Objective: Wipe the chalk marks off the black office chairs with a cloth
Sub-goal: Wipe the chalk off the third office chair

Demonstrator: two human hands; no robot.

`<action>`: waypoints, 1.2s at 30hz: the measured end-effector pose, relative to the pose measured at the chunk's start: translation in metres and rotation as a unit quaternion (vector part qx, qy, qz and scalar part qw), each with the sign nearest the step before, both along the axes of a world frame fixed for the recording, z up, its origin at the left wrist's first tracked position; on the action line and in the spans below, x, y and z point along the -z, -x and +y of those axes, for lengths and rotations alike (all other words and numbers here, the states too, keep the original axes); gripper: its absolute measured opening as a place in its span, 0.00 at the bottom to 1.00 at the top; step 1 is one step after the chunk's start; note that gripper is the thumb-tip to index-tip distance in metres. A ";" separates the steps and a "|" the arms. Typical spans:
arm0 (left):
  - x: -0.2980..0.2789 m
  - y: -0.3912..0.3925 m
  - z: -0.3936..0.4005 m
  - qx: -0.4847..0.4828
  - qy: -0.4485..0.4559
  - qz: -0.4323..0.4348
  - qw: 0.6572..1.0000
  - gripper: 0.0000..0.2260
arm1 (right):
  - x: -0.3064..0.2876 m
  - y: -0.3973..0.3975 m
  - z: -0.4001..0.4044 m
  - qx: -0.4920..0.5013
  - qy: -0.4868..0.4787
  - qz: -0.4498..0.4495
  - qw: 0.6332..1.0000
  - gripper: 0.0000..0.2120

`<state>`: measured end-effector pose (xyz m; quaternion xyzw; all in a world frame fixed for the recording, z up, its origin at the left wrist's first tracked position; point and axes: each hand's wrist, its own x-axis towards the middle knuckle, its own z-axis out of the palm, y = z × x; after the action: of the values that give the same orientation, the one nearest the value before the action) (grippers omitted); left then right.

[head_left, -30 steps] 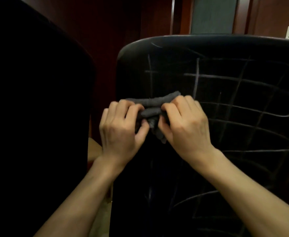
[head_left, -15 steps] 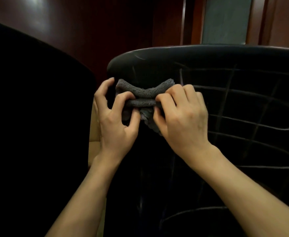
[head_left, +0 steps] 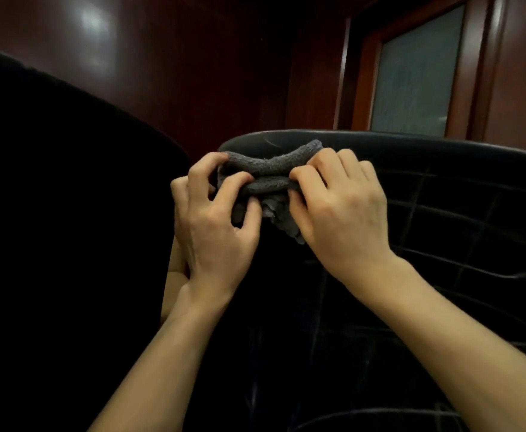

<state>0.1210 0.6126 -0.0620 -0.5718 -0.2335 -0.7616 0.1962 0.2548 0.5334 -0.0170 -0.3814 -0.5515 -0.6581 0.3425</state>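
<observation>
A black office chair back (head_left: 442, 219) fills the right half, crossed by pale chalk lines (head_left: 417, 207). A folded grey cloth (head_left: 269, 173) lies against its upper left corner, just below the top edge. My left hand (head_left: 215, 219) pinches the cloth's left end with curled fingers and thumb. My right hand (head_left: 342, 210) grips the right end, fingers curled over the fold. A loose corner of the cloth hangs below, between the two hands.
A second black chair back (head_left: 68, 229) stands close on the left, with a narrow gap between the chairs. Behind are dark red wood panels (head_left: 193, 73) and a door with a frosted pane (head_left: 414, 73).
Both hands have carried the cloth up the chair back, from its middle to the upper left corner near the top edge. The view has tilted upward.
</observation>
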 end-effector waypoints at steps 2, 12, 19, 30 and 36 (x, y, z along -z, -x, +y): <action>0.015 0.001 0.002 -0.024 0.008 0.025 0.999 0.11 | 0.016 0.000 0.005 0.000 0.014 0.015 1.000 0.02; -0.050 0.019 0.006 0.005 -0.080 0.067 0.994 0.11 | -0.035 0.017 0.006 -0.009 -0.063 0.019 0.998 0.05; -0.014 0.009 0.020 0.009 -0.123 0.109 0.986 0.07 | -0.007 0.002 0.009 0.002 -0.058 -0.030 0.998 0.10; -0.031 0.012 0.018 0.053 -0.121 0.073 0.988 0.09 | -0.017 0.013 0.006 0.009 -0.064 0.008 0.998 0.07; 0.027 -0.004 0.038 0.049 -0.097 0.101 0.989 0.11 | 0.033 0.004 0.019 0.024 -0.033 0.020 0.999 0.04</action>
<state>0.1247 0.6506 -0.0885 -0.6351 -0.1092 -0.7276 0.2354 0.2511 0.5521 -0.0498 -0.3962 -0.5131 -0.6763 0.3499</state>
